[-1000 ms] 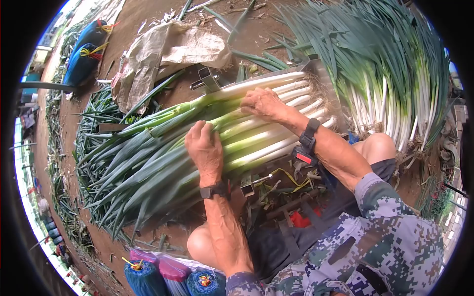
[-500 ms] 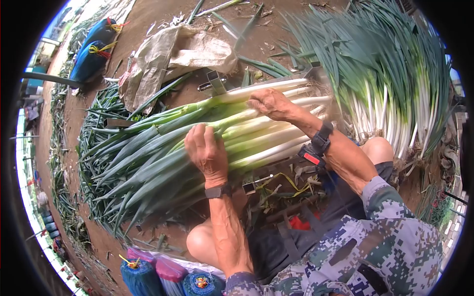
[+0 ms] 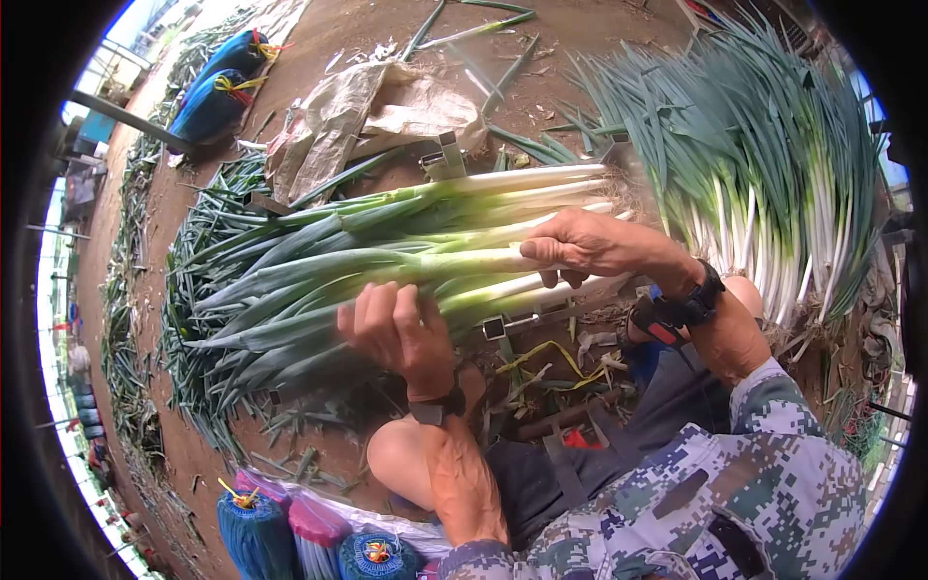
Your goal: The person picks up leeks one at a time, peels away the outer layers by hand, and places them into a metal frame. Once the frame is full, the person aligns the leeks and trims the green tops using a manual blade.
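Observation:
A pile of large green onions (image 3: pixel 387 232) lies across a low metal rack in front of me, leaves to the left and white stems to the right. My right hand (image 3: pixel 590 246) is closed around the white stem of one green onion (image 3: pixel 474 261), thumb on top. Over the leaves at the near edge of the pile is my left hand (image 3: pixel 396 333), its fingers loosely bent and slightly apart. I see no stalk gripped in it; its fingertips are a little blurred.
A bigger heap of green onions (image 3: pixel 764 184) rests on the right, roots toward me. Beyond the rack lies a crumpled pale sack (image 3: pixel 338 121). Blue net rolls (image 3: pixel 215 104) lie at the far left; another blue roll (image 3: pixel 253 532) stands near my knee. Metal posts (image 3: pixel 495 329) edge the rack.
My right hand has come nearer and to the right, now gripping a stem. My left hand has moved slightly nearer, to the edge of the pile. The view has shifted a little.

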The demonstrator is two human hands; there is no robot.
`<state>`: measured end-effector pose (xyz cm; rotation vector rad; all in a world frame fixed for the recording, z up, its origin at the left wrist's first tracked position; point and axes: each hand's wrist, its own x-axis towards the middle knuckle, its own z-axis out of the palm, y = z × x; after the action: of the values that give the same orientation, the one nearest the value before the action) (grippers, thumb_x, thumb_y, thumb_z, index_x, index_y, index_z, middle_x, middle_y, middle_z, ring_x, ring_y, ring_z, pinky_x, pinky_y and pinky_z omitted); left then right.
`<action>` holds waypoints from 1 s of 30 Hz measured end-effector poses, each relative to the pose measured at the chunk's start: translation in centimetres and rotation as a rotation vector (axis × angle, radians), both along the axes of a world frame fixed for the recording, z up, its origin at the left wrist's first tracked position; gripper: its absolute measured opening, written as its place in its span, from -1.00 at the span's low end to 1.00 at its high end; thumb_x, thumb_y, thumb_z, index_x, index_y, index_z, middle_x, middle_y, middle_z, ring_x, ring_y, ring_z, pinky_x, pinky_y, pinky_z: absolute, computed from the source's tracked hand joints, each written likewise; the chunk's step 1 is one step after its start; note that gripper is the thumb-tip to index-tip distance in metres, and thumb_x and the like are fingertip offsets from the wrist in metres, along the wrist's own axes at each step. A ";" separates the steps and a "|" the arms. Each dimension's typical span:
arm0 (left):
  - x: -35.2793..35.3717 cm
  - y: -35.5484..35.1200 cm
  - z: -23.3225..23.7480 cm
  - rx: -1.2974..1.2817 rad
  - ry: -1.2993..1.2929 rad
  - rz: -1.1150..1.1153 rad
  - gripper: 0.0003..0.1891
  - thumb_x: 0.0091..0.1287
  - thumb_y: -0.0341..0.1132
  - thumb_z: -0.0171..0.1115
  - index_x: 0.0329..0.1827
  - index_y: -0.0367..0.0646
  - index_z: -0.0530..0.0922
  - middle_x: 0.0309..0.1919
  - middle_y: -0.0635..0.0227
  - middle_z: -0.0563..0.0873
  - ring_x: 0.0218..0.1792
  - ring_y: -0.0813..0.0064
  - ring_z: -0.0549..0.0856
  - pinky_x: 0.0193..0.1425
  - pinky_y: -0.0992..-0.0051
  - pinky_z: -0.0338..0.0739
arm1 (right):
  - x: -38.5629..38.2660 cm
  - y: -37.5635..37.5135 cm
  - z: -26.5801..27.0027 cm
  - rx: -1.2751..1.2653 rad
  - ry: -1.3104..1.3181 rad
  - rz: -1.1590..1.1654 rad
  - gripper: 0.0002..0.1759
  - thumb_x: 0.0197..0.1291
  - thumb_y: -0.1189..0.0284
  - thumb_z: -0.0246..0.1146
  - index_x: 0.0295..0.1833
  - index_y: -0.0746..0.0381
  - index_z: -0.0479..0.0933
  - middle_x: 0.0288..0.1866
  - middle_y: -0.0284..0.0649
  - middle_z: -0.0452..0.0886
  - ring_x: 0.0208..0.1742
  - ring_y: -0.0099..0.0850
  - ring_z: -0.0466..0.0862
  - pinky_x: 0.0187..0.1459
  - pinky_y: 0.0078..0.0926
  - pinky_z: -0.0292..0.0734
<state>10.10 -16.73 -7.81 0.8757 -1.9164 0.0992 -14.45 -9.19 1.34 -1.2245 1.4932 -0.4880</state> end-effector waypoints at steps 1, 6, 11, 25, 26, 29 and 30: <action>0.6 0.7 0.5 0.001 -0.001 0.048 -0.66 0.07 -0.46 0.49 -0.09 -0.07 0.59 -0.02 0.33 0.61 0.15 0.22 0.60 0.47 -0.03 0.27 | 0.8 1.0 -0.1 -0.034 0.000 -0.031 -0.43 0.54 0.00 0.03 -0.16 0.31 0.62 -0.43 -0.22 0.66 -0.44 -0.45 0.62 -0.37 -0.41 0.55; 2.7 6.0 2.5 0.040 0.097 0.203 -0.67 0.13 -0.45 0.47 -0.03 -0.09 0.60 0.03 0.27 0.59 0.15 0.16 0.58 0.41 -0.01 0.31 | 5.6 5.0 1.8 -0.244 0.074 -0.070 -0.46 0.53 0.04 0.08 -0.22 0.33 0.60 -0.53 -0.25 0.55 -0.41 -0.46 0.53 -0.32 -0.42 0.47; 4.8 12.8 3.4 0.639 0.559 -0.062 -0.81 0.42 -0.33 0.33 -0.04 -0.22 0.57 -0.24 0.30 0.61 -0.25 0.43 0.63 -0.13 0.42 0.55 | 9.1 9.0 1.1 -0.339 0.031 -0.069 -0.60 0.49 0.15 0.19 -0.12 0.33 0.60 -0.52 -0.31 0.42 -0.40 -0.58 0.36 -0.37 -0.45 0.36; 5.8 15.9 6.4 0.957 1.509 -0.282 -0.62 0.56 -0.04 0.08 -0.16 -0.24 0.52 -0.41 0.39 0.57 -0.41 0.57 0.60 -0.32 0.57 0.50 | 16.8 15.4 0.5 -0.076 -0.499 -0.155 -0.56 0.54 0.13 0.13 0.16 0.31 0.58 -0.50 -0.50 0.41 -0.50 -0.72 0.34 -0.50 -0.65 0.25; 5.8 15.8 5.0 0.885 1.556 -0.284 -0.70 0.46 -0.15 0.23 -0.11 -0.26 0.49 -0.33 0.32 0.59 -0.35 0.47 0.61 -0.24 0.50 0.51 | 17.0 15.4 0.8 -0.080 -0.514 -0.143 -0.57 0.54 0.14 0.14 0.15 0.30 0.59 -0.50 -0.50 0.41 -0.53 -0.72 0.31 -0.52 -0.66 0.21; 6.9 15.9 3.7 0.469 0.867 -0.002 -0.69 0.32 -0.30 0.36 -0.04 -0.27 0.46 -0.31 0.27 0.60 -0.36 0.34 0.61 -0.22 0.41 0.52 | 17.8 15.2 0.2 -0.020 -0.633 -0.117 -0.57 0.53 0.13 0.15 0.14 0.29 0.59 -0.51 -0.49 0.41 -0.54 -0.71 0.31 -0.52 -0.67 0.22; 7.2 15.9 3.7 0.373 0.688 0.076 -0.66 0.27 -0.34 0.40 -0.02 -0.28 0.45 -0.30 0.25 0.60 -0.37 0.31 0.61 -0.22 0.38 0.52 | 17.9 15.1 0.3 0.003 -0.649 -0.089 -0.57 0.53 0.12 0.14 0.13 0.29 0.60 -0.51 -0.48 0.42 -0.55 -0.71 0.32 -0.53 -0.67 0.23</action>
<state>17.32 -0.82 -4.10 1.0576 -1.2667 -0.4730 3.44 5.87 1.67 -0.8768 0.9892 -0.8484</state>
